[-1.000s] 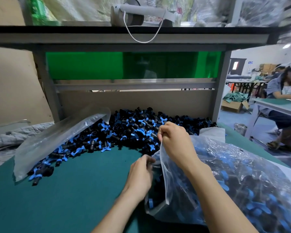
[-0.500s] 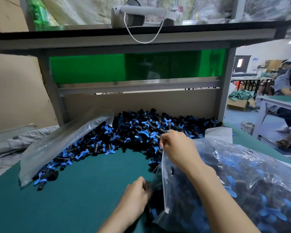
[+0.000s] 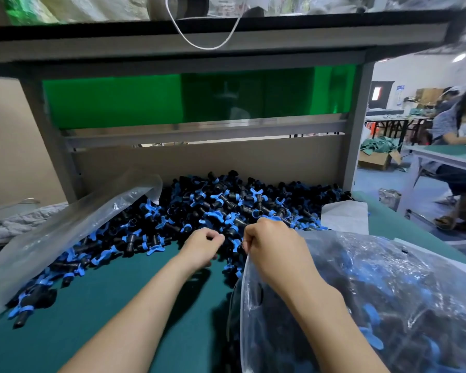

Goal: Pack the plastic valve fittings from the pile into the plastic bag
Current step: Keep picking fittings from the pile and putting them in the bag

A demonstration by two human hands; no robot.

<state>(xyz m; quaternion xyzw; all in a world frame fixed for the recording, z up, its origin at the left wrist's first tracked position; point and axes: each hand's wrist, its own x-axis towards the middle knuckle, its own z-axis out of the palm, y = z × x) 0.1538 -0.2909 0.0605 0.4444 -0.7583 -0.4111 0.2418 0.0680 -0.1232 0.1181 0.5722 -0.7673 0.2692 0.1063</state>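
A pile of black valve fittings with blue handles (image 3: 226, 208) lies on the green mat (image 3: 119, 305) against the back board. At the right lies a large clear plastic bag (image 3: 388, 305), filled with several fittings. My right hand (image 3: 275, 249) pinches the bag's rim and lifts its mouth, which faces left. My left hand (image 3: 202, 246) sits at the pile's near edge, just left of the bag's mouth. Its fingers are curled, with the tips against the fittings, and nothing shows inside the hand.
A stack of empty clear bags (image 3: 65, 232) lies tilted over the pile's left side. A white sheet (image 3: 345, 214) sits behind the filled bag. A shelf frame (image 3: 199, 41) hangs low overhead. A person (image 3: 463, 125) sits at another table at the far right.
My left hand has come out of the bag's mouth and moved up and forward to the pile's edge. My right hand has kept hold of the bag's rim.
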